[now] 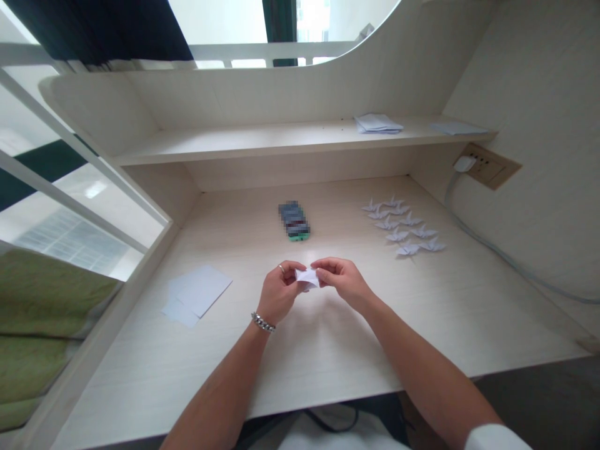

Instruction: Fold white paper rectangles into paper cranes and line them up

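Note:
A small piece of folded white paper [307,278] is held just above the desk, between both hands. My left hand [280,289] pinches its left side; a ring and a chain bracelet show on that hand and wrist. My right hand [344,281] grips the right side between thumb and fingers. Parts of the paper are hidden behind the fingertips. To the right, several white paper cranes [397,235] stand in rows on the desk. At the left lie a few flat sheets of white paper [209,291], overlapping one another.
A phone-like object [294,220], blurred out with a green lower edge, lies beyond my hands. Folded papers [377,124] rest on the shelf [262,145] above. On the right wall, a plug sits in the socket [492,167], and its grey cable [506,257] runs along the desk's right side.

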### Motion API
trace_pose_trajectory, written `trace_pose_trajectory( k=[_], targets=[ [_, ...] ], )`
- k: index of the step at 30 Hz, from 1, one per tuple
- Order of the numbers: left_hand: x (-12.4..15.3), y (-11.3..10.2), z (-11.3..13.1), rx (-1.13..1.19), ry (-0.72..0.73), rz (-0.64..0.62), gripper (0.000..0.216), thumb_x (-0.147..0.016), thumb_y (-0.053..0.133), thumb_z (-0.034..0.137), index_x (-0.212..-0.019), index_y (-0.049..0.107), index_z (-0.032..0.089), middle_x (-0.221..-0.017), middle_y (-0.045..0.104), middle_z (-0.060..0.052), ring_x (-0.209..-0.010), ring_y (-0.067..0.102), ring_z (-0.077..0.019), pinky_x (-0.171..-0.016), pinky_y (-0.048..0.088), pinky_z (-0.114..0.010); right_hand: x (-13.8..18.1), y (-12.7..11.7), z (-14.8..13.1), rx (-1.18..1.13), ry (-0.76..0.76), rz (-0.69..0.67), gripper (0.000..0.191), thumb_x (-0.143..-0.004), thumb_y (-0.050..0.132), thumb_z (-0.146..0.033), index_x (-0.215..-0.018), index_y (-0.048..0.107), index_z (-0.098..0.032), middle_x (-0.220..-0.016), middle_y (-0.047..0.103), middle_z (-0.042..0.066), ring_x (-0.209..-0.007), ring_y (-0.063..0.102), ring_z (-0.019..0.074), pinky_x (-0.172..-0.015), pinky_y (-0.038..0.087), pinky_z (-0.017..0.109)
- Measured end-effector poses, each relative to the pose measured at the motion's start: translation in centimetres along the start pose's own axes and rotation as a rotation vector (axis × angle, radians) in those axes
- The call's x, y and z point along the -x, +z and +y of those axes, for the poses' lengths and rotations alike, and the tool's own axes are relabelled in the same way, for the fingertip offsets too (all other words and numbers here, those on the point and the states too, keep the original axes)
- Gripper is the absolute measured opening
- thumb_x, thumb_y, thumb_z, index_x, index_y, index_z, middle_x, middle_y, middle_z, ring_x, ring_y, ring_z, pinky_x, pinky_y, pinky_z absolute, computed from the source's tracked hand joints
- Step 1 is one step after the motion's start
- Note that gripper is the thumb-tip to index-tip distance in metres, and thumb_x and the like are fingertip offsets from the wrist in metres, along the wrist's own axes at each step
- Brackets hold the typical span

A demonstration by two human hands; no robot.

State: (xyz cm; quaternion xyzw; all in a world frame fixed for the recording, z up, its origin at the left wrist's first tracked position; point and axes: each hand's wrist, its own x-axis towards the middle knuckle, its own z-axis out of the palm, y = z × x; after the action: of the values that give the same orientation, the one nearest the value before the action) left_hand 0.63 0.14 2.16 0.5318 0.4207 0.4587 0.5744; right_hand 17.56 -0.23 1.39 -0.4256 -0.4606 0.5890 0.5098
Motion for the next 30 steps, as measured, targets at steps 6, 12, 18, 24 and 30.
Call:
trace_pose_trajectory(
  k=[6, 12, 18, 24, 30],
  targets=[
    [0.2, 0.3, 0.1, -0.056, 0.052, 0.022, 0.033, -0.060, 0.081, 0.021, -0.088, 0.066, 0.015, -0.073, 0.071, -0.002, -0.061, 0.065, -0.0137, -0.055, 0.053, -0.022, 0.2, 0.0, 0.0, -0.115, 0.045, -0.037, 0.033, -0.060, 0.082, -0.031, -0.089, 0.074, -0.017, -0.080, 0.072, 0.004, -0.069, 0.063, 0.0146, -0.063, 0.050, 0.028],
    [0.6, 0.4, 0.7, -0.210, 0.120, 0.085, 0.024, -0.062, 0.079, 0.023, -0.082, 0.071, 0.016, -0.078, 0.073, -0.004, -0.067, 0.067, -0.0163, -0.058, 0.053, -0.024, 0.2, -0.1, 0.0, -0.111, 0.038, -0.091, 0.032, -0.060, 0.083, -0.030, -0.087, 0.073, -0.016, -0.073, 0.070, 0.003, -0.065, 0.061, 0.0132, -0.060, 0.047, 0.026],
    [0.8, 0.8, 0.7, -0.232, 0.078, 0.124, 0.011, -0.070, 0.069, 0.024, -0.079, 0.070, 0.016, -0.064, 0.070, -0.002, -0.053, 0.062, -0.0146, -0.048, 0.049, -0.022, 0.3, -0.1, -0.1, -0.078, 0.057, -0.081, 0.029, -0.061, 0.083, -0.032, -0.081, 0.072, -0.016, -0.070, 0.069, 0.002, -0.063, 0.061, 0.0125, -0.057, 0.047, 0.024],
    [0.7, 0.8, 0.3, -0.333, 0.126, 0.142, 0.012, -0.074, 0.059, 0.016, -0.076, 0.070, 0.017, -0.064, 0.069, 0.000, -0.056, 0.061, -0.0142, -0.050, 0.046, -0.021, 0.3, -0.2, 0.2, -0.105, 0.107, -0.056, 0.028, -0.063, 0.082, -0.035, -0.080, 0.072, -0.016, -0.072, 0.069, 0.003, -0.063, 0.061, 0.0126, -0.058, 0.048, 0.025],
    [0.8, 0.9, -0.5, -0.380, 0.166, 0.177, 0.018, -0.081, 0.056, 0.024, -0.069, 0.066, 0.016, -0.060, 0.063, 0.001, -0.055, 0.056, -0.0135, -0.050, 0.044, -0.022, 0.2, 0.0, 0.4, -0.192, 0.156, -0.019, 0.027, -0.059, 0.084, -0.033, -0.076, 0.072, -0.016, -0.073, 0.070, 0.003, -0.064, 0.062, 0.0138, -0.061, 0.051, 0.028]
  ],
)
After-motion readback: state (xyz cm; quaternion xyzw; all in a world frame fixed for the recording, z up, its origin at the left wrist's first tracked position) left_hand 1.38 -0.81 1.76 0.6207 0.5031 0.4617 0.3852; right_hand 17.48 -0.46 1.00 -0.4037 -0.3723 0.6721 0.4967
